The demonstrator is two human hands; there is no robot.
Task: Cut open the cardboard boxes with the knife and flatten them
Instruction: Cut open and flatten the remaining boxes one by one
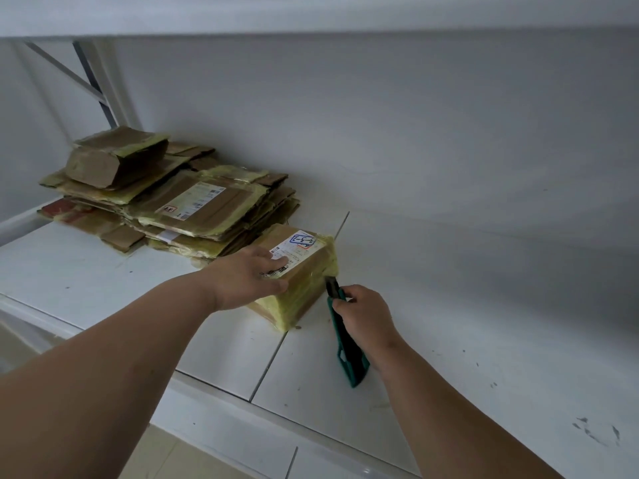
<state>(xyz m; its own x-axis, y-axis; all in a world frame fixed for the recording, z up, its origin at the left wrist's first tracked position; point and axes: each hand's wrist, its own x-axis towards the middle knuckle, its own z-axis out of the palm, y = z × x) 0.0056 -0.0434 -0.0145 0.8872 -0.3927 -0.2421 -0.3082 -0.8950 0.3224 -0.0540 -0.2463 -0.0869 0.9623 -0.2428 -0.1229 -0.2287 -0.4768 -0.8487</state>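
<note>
My left hand (247,276) presses with straight fingers on the small brown cardboard box wrapped in yellowish tape (304,271), which stands on the white surface (103,271). My right hand (364,314) grips the green utility knife (345,337); its tip touches the box's right end, pointing away from me along the box's long axis.

Handwritten "3-3-2" on box (304,271) label (300,244).
</note>
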